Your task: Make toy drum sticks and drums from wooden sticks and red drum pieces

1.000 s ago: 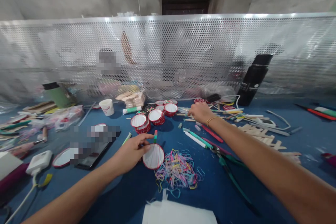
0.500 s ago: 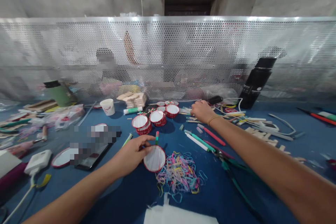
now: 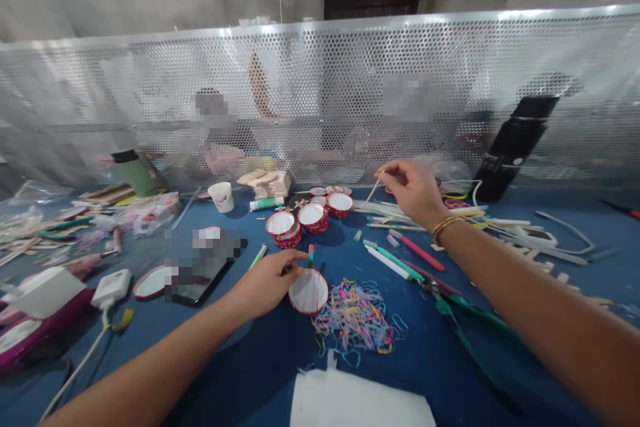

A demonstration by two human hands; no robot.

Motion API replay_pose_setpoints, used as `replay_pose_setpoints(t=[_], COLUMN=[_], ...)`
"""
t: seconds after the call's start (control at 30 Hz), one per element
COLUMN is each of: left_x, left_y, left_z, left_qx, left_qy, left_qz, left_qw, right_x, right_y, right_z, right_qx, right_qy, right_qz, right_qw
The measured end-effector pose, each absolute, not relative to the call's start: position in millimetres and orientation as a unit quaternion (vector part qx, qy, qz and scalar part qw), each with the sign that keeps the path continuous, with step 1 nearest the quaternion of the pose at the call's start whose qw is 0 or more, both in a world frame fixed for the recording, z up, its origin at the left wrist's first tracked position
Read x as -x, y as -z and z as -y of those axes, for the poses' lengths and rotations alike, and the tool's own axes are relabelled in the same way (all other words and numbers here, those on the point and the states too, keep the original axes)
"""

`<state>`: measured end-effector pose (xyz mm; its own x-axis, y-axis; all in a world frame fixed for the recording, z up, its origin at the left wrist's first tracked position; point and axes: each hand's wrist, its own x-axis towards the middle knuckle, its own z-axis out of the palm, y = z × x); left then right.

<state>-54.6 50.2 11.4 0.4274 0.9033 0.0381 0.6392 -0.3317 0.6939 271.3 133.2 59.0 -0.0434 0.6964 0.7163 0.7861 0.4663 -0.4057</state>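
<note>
My left hand [image 3: 265, 283] rests on the blue table, fingers closed round the edge of a small red-rimmed round drum [image 3: 309, 291] with a short green and red stick [image 3: 311, 255] standing at its rim. My right hand [image 3: 413, 190] is lifted above the far side of the table and pinches a thin pale stick [image 3: 373, 190] between thumb and fingertips. A gold bracelet [image 3: 445, 227] sits on that wrist. Three more red drums [image 3: 310, 217] stand behind the left hand. A heap of coloured rubber bands [image 3: 355, 317] lies right of the held drum.
Pens and sticks [image 3: 395, 260] and green-handled pliers [image 3: 460, 320] lie under my right arm. A phone [image 3: 200, 273], a white charger [image 3: 111, 288], a paper cup [image 3: 221, 197], a green flask [image 3: 134, 172] and a black bottle [image 3: 515, 147] stand around. White paper [image 3: 360, 403] lies near me. A perforated metal screen [image 3: 320, 93] closes the back, people behind it.
My right hand has lifted off the table with a thin stick pinched in it. My left hand stays on the drum. The view has shifted downward and to the left.
</note>
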Motion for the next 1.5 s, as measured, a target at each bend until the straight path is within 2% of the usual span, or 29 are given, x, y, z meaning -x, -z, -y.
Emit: replay_pose_setpoints(t=[0.13, 0.23, 0.37, 0.6, 0.7, 0.87, 0.93, 1.07, 1.17, 1.2, 1.23, 1.3, 1.4, 1.5], left_x=[54.3, 52.8, 51.5, 49.6, 45.6, 34.7, 30.8, 28.5, 30.7, 31.6, 32.4, 33.5, 33.5, 32.5], left_y=[-13.2, -20.0, -29.8, -33.5, -32.1, -35.3, -37.5, -38.5, -39.2, -39.7, -40.3, -40.6, -38.6, -36.4], left_z=[-48.9, -44.1, -36.4, -32.5, -30.2, -15.8, -9.8, -7.0, -12.2, -14.3, -16.2, -19.2, -21.1, -22.0], left_qx=[-0.797, -0.807, -0.821, -0.86, -0.854, -0.759, -0.726, -0.68, -0.633, -0.613, -0.594, -0.565, -0.551, -0.545], left_qy=[-0.207, -0.193, -0.169, -0.209, -0.259, -0.253, -0.234, -0.247, -0.342, -0.374, -0.399, -0.427, -0.438, -0.457], left_qz=[-0.49, -0.499, -0.507, -0.44, -0.403, -0.383, -0.368, -0.365, -0.373, -0.376, -0.379, -0.386, -0.391, -0.393], left_qw=[0.287, 0.252, 0.202, 0.151, 0.203, 0.462, 0.532, 0.586, 0.585, 0.585, 0.586, 0.591, 0.593, 0.583], right_x=[-259.4, -258.8, -261.3, -236.4, -219.3, -190.3, -179.7, -180.3, -213.3, -228.5, -243.7, -269.3, -286.9, -285.9], right_y=[-63.0, -55.8, -40.6, -24.7, -29.0, -35.3, -36.3, -45.7, -59.9, -63.9, -66.6, -67.0, -58.4, -51.6], right_z=[-109.5, -99.6, -89.0, -60.1, -48.9, -34.0, -29.7, -29.6, -36.2, -38.1, -39.4, -39.5, -33.7, -20.0], right_qx=[0.476, 0.466, 0.471, 0.45, 0.431, 0.405, 0.395, 0.381, 0.455, 0.51, 0.568, 0.663, 0.683, 0.697], right_qy=[-0.079, -0.168, -0.294, -0.475, -0.515, -0.543, -0.546, -0.504, -0.334, -0.236, -0.123, 0.03, 0.026, 0.017], right_qz=[0.641, 0.584, 0.53, 0.489, 0.484, 0.493, 0.498, 0.568, 0.663, 0.694, 0.722, 0.731, 0.729, 0.716], right_qw=[0.597, 0.644, 0.641, 0.577, 0.561, 0.546, 0.546, 0.528, 0.491, 0.451, 0.375, 0.16, 0.035, -0.016])
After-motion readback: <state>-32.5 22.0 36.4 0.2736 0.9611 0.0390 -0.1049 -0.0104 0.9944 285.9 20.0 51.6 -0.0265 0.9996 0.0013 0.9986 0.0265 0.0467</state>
